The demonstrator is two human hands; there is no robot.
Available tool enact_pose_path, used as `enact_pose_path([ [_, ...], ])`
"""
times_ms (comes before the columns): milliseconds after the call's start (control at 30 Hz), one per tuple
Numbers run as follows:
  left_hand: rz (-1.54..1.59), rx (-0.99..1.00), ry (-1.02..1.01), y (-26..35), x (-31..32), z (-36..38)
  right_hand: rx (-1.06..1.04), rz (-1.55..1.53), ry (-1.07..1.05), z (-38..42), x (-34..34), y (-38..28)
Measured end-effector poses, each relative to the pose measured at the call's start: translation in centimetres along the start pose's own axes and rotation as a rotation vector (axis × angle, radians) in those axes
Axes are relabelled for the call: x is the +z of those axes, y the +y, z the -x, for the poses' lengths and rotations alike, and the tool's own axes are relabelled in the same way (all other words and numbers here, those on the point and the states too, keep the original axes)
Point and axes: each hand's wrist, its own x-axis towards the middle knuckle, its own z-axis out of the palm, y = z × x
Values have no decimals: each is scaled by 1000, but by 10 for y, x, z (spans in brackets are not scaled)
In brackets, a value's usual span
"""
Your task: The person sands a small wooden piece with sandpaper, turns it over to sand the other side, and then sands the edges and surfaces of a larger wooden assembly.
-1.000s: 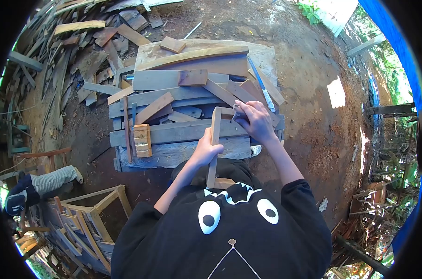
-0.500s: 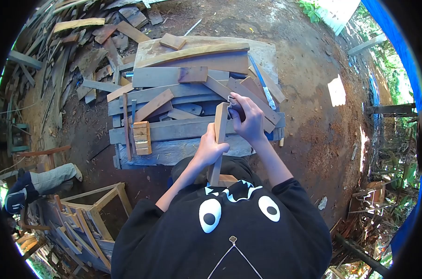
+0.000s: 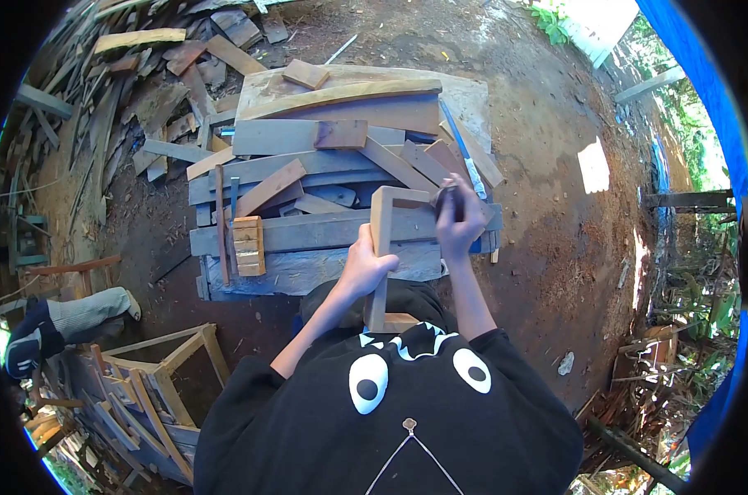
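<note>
A pale wooden frame [image 3: 381,216] stands upright in front of my chest, with one short arm at its far end and another close to my shirt. My left hand [image 3: 366,266] is wrapped round its long bar, thumb across the near face. Beside the tip of the far arm is my right hand [image 3: 460,221], its fingers closed on a dark folded sheet of sandpaper [image 3: 444,200]. The sandpaper is partly hidden by the fingers. Beyond both hands lie stacked grey boards [image 3: 287,233] on a low bench.
Short wood offcuts [image 3: 341,134] and a long blue tool with a whitish end [image 3: 463,144] lie on the boards. A slatted wooden block [image 3: 248,246] sits at left. Scrap wood [image 3: 102,115] is heaped far left. Another person [image 3: 77,322] is at lower left, near a wooden frame structure [image 3: 184,355].
My right hand has moved right with the sandpaper, from the top of the long bar to the tip of the far arm. The frame has turned, so its far arm shows.
</note>
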Motion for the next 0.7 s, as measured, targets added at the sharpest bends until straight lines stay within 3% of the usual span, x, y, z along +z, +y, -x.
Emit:
enact_pose_path([
  [100,64,-72,-7,-13,-4,-2,295,-296,-72,-17,-21,-10],
  [200,40,-105,-22,-14,-1,-4,29,-411,-266,-23,-9,-46],
  [300,42,-66,-42,-8,3,-4,-301,115,-286,-17,17,-58],
  [433,84,-18,-38,-3,2,-1,-344,33,-161,-5,30,-47],
  [533,69,-14,-27,-5,4,2,-328,1,-88,0,30,-40],
  [667,78,-41,-18,-5,0,1,-28,-77,-19,13,27,-30],
  [700,82,-41,-15,-4,0,0,-58,-64,-3,14,25,-28],
])
